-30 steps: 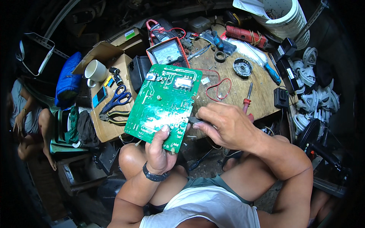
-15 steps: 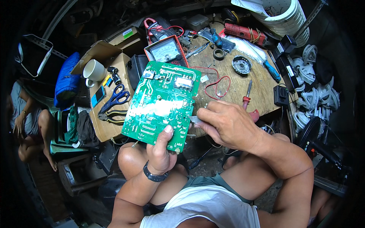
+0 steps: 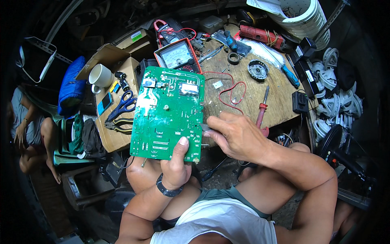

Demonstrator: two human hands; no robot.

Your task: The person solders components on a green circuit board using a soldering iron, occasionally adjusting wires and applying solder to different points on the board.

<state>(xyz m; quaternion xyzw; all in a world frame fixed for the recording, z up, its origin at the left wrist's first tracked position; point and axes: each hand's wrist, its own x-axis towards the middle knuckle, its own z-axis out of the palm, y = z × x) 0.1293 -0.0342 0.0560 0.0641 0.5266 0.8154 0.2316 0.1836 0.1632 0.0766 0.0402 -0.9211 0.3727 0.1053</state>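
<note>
A green circuit board (image 3: 168,118) is tilted up over my knees, its face with solder traces toward me. My left hand (image 3: 177,160) grips its lower edge, thumb on the face and the other fingers behind, mostly hidden. Close to the board's right edge, my right hand (image 3: 233,132) pinches a small flat grey metal piece (image 3: 204,127) between thumb and fingers. The piece's tip meets or nearly meets the edge; I cannot tell which. Behind the board stands an analog multimeter (image 3: 176,55) in a red frame, and a red wire (image 3: 232,79) curls on the wooden table (image 3: 215,91).
On the right of the table lie a red-handled soldering iron (image 3: 263,110), a round metal part (image 3: 258,70) and a blue-handled screwdriver (image 3: 289,76). To the left, a cardboard box (image 3: 106,136) bears scissors (image 3: 124,105), pliers (image 3: 120,125) and a white mug (image 3: 101,77). Another person (image 3: 30,126) sits far left.
The board has turned to sit straighter and shifted slightly left, and the bright glare on its face has mostly gone. My right hand has moved a little left with the metal piece.
</note>
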